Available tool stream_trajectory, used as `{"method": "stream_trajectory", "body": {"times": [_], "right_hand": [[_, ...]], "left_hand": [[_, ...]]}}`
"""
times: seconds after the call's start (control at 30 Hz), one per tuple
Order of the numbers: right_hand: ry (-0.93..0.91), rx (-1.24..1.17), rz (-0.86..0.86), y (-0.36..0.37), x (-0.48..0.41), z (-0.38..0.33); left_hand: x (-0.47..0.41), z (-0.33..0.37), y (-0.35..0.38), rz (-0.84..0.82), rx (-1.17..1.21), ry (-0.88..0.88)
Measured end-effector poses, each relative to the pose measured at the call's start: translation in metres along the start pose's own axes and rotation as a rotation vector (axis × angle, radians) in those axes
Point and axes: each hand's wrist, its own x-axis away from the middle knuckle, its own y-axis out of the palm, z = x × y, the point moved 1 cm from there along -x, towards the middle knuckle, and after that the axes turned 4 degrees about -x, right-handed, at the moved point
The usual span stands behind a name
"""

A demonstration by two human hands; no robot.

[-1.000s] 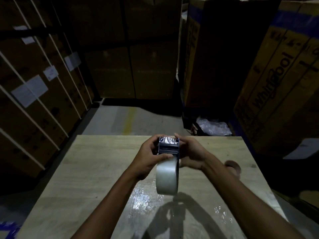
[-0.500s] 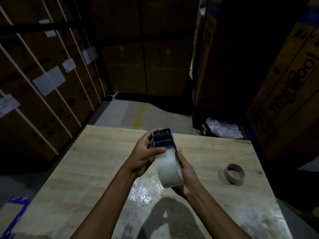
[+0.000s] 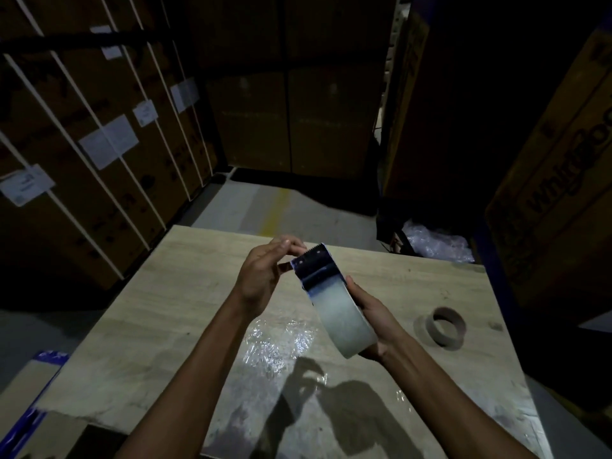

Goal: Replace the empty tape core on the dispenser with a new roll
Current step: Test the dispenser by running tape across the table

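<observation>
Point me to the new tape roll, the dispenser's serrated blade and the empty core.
new tape roll (image 3: pixel 344 321), head view, outer tape face.
serrated blade (image 3: pixel 314 251), head view, toothed edge.
empty core (image 3: pixel 447 328), head view, near wall.

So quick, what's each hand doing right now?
Left hand: fingers pinched at the dispenser blade end.
Right hand: holding the new tape roll.

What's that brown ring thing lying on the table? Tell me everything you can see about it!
It is the empty tape core, a short brown ring that looks like cardboard, with a hollow middle and no tape left on it. It lies flat on its rim, its hole facing up, on the pale wooden table, near the right edge. Only the table touches it. It sits apart from the right hand, which holds the new roll.
</observation>
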Motion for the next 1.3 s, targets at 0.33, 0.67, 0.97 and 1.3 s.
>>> {"method": "stream_trajectory", "body": {"times": [0.33,0.67,0.97,1.3], "right_hand": [[-0.065,0.254,0.067,-0.016,0.0,-0.023],[-0.215,0.631,0.174,-0.006,-0.015,-0.034],[-0.375,0.975,0.352,-0.019,-0.031,-0.014],[-0.474,1.497,0.498,-0.031,-0.044,-0.005]], "left_hand": [[-0.012,0.013,-0.028,-0.288,-0.331,0.028],[-0.021,-0.004,-0.044,-0.299,-0.379,-0.1],[-0.027,-0.047,-0.057,-0.247,-0.474,-0.382],[-0.04,-0.092,-0.047,-0.257,-0.492,-0.647]]}}
